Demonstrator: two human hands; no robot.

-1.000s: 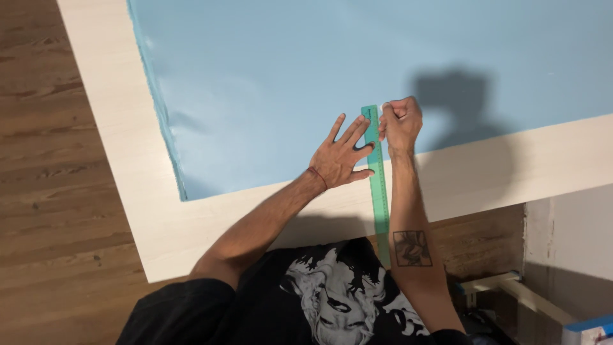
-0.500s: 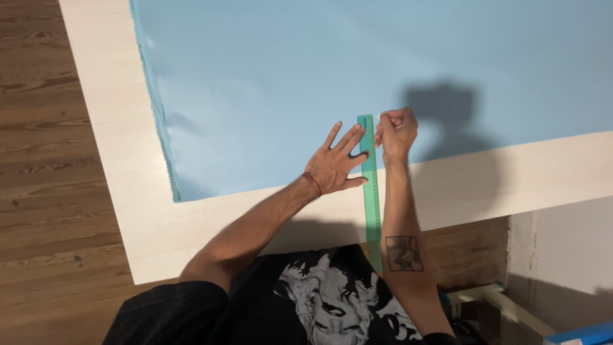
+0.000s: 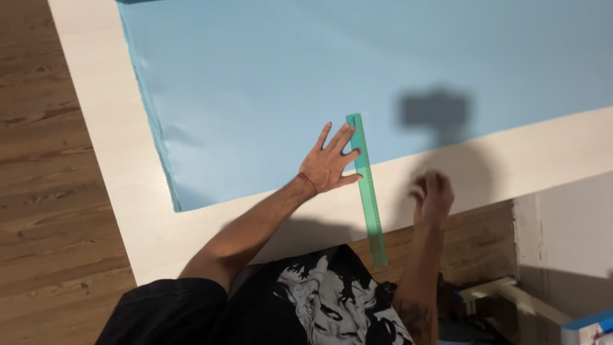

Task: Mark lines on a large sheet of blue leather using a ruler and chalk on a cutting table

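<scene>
A green translucent ruler [image 3: 366, 185] is being pinned flat by the left hand [image 3: 329, 163] just right of the frame's centre. The hand is being held open, fingers spread and pointing toward the upper right, with the fingertips and thumb being pressed against the ruler's left edge; nothing is being gripped. The ruler is lying nearly upright in the frame, slightly tilted: its upper end is resting on the light blue sheet [image 3: 306, 76], its middle is crossing the bare strip of the pale wooden table [image 3: 102, 160], and its lower end is overhanging the table's near edge, above the wooden floor [image 3: 38, 211].

The right hand [image 3: 433, 195] is being held in the air to the right of the ruler, well apart from it, at the table's near edge. It is blurred, with the fingers loosely curled, and nothing is seen to be held in it, though whether something small is enclosed cannot be told.

The blue sheet is covering most of the upper frame, its lower left corner lying left of centre. A dark shadow is being cast on the sheet and table above the right hand.
</scene>
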